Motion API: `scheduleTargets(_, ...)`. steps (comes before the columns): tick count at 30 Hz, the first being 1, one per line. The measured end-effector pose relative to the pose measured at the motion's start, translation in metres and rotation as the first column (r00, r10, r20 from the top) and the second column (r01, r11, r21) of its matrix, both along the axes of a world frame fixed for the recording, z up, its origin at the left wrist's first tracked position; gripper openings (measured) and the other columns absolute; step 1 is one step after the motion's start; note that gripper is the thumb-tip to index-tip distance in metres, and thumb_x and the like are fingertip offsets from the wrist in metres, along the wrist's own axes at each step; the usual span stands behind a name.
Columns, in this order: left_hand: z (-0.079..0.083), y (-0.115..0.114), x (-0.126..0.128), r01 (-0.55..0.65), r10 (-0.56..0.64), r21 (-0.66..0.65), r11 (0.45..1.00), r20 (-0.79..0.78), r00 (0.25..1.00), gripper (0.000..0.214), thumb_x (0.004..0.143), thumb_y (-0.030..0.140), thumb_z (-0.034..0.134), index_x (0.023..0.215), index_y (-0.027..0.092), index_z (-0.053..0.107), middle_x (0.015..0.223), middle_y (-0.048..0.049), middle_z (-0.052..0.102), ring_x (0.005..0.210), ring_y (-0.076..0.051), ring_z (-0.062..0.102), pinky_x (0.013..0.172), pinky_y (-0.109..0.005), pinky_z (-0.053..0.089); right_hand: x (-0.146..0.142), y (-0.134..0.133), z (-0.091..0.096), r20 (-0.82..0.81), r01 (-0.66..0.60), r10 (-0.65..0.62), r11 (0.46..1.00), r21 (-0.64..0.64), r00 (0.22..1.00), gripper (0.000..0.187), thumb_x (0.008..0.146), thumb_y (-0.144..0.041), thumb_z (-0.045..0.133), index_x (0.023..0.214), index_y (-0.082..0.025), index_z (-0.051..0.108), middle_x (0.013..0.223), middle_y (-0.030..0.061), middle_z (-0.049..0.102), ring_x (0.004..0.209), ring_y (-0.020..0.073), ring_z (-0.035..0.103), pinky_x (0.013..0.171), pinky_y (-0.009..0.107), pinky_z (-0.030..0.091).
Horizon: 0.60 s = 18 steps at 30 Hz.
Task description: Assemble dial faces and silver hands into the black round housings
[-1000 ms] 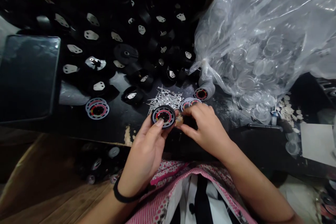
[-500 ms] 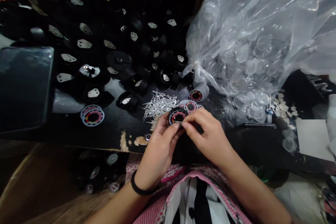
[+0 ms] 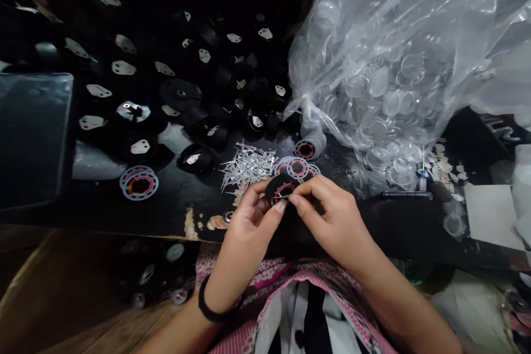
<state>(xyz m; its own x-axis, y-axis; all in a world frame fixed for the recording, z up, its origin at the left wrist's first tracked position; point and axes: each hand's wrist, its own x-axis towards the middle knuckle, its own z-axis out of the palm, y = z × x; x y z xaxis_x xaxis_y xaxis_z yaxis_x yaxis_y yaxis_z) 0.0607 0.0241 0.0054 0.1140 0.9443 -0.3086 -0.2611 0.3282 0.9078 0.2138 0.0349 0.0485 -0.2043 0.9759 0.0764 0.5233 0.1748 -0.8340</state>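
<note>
My left hand [image 3: 249, 227] grips a small round black gauge [image 3: 281, 188] with a red and white dial face, thumb against its lower rim. My right hand [image 3: 332, 215] meets it from the right, thumb and forefinger pinched at the dial's edge; what they pinch is too small to name. Both hands hover over the near edge of the black table [image 3: 174, 204]. Just beyond them lies a heap of thin silvery needles [image 3: 246, 163] and a few loose printed dial faces [image 3: 298, 167].
Many black gauge housings [image 3: 194, 157] with white backs cover the table's far left. A big clear plastic bag [image 3: 398, 55] of transparent lenses fills the right. Stacked dials [image 3: 139, 182] lie left; a dark tray [image 3: 33, 133] stands far left. White paper [image 3: 489, 215] lies right.
Both hands have drawn together on the gauge; it moved right and slightly down in my left hand, and my right fingers closed in at its edge.
</note>
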Motion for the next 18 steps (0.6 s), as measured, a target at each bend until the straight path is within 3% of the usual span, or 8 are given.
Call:
scheduleTargets(11,0.018,-0.005,-0.001,-0.011,0.079,0.195,0.981,-0.346,0.935,0.019,0.085,0.018,0.066,0.102,0.025,0.065,0.098,0.0023,0.075,0.09,-0.012,0.07,0.082,-0.02,0.053,-0.004,-0.015,0.004,0.053,0.011,-0.008,0.998,-0.067,0.999,0.017,0.095,-0.016,0.056,0.078,-0.018,0.055,0.076,-0.0014,0.059,0.071,0.012,0.054,0.068,0.024,0.04)
scheduleTargets(15,0.02,-0.007,-0.004,-0.018,0.08,0.163,0.986,-0.382,0.921,0.019,0.084,0.021,0.067,0.102,0.025,0.067,0.098,0.0023,0.075,0.089,-0.014,0.07,0.082,-0.021,0.053,-0.01,-0.013,0.001,0.03,0.053,-0.05,0.993,-0.105,0.998,0.019,0.095,-0.019,0.057,0.076,-0.019,0.054,0.072,-0.0029,0.058,0.067,0.0108,0.053,0.065,0.024,0.039)
scheduleTargets(18,0.018,-0.003,-0.005,-0.031,0.042,0.039,0.999,-0.334,0.942,0.021,0.079,0.027,0.074,0.099,0.025,0.069,0.097,0.0013,0.075,0.09,-0.017,0.071,0.083,-0.023,0.054,-0.01,-0.007,0.002,0.036,0.068,-0.063,0.985,-0.159,0.997,0.028,0.09,-0.019,0.063,0.066,-0.02,0.049,0.061,-0.0067,0.05,0.056,0.0078,0.046,0.058,0.023,0.034)
